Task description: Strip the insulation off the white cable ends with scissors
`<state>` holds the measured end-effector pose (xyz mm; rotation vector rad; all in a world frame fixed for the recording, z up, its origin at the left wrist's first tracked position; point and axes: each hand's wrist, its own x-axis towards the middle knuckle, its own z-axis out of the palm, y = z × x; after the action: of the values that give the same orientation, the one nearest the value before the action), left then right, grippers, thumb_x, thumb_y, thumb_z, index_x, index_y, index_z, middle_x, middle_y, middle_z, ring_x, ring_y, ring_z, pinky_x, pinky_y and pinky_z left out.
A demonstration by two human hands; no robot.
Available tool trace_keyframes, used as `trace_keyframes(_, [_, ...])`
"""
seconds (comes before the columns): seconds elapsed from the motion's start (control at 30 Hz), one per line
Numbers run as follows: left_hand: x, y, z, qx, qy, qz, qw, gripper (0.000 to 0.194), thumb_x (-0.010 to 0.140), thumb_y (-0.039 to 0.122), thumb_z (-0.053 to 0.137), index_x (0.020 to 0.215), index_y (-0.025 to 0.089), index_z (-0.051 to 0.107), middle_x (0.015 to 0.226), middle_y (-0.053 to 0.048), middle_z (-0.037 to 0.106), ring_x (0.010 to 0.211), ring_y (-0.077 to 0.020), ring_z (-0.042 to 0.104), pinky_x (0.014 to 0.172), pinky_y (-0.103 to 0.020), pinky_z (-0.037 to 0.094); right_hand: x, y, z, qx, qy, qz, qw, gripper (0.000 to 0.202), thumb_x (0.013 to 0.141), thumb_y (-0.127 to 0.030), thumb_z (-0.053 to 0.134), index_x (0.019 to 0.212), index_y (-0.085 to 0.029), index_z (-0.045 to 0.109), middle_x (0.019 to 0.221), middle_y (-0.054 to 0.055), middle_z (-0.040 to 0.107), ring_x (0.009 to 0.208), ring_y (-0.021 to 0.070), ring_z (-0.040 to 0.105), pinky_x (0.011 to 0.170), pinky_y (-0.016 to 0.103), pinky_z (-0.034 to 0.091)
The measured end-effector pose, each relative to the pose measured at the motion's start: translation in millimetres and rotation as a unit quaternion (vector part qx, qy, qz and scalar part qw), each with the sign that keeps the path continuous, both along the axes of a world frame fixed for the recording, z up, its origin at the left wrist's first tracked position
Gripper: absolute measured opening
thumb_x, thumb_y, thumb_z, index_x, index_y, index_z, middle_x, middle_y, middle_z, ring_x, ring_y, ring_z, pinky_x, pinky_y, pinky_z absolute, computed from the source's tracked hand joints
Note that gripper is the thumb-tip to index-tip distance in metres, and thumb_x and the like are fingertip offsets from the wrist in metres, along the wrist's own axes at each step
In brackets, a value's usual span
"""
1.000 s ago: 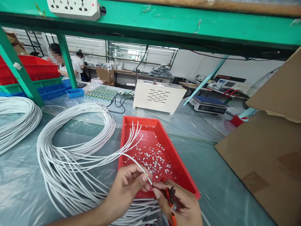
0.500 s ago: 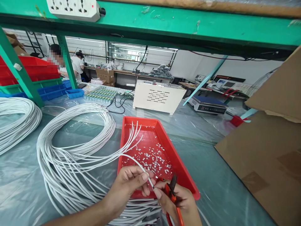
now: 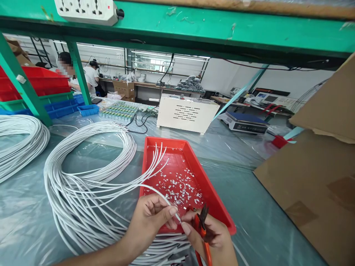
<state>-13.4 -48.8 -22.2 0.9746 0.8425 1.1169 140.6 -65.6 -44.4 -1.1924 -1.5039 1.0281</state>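
My left hand pinches one white cable close to its end, over the near part of a red tray. At the cable's tip are the thumb and forefinger of my right hand; that hand also holds orange-handled cutters, their dark jaws pointing up. Small silvery scraps lie scattered in the tray. The held cable comes from a large coil of white cables, and several loose ends of it reach over the tray's left side. More cable ends lie beneath my hands.
Another white coil lies at the far left. Behind the tray are a cream metal box, circuit boards and a scale. Cardboard stands at the right. A green shelf beam crosses above. Two people sit in the background.
My left hand and the held cable have shifted very slightly, and the cable's tip now sits a little lower between my fingers. The cutters have tilted slightly in my right hand.
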Motion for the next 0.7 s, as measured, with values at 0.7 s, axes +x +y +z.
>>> trace_keyframes(0.7, [-10.6, 7.8, 10.9, 0.004, 0.074, 0.04, 0.996, 0.031, 0.071, 0.038, 0.065, 0.062, 0.014, 0.048, 0.044, 0.001, 0.059, 0.041, -0.0087, 0.053, 0.046, -0.018, 0.04, 9.1, -0.1, 4.4, -0.12, 0.07, 0.241, 0.961, 0.054, 0.069, -0.069, 0.048, 0.061, -0.015, 0.054, 0.051, 0.0, 0.049, 0.041, 0.01, 0.043, 0.042, 0.021, 0.032])
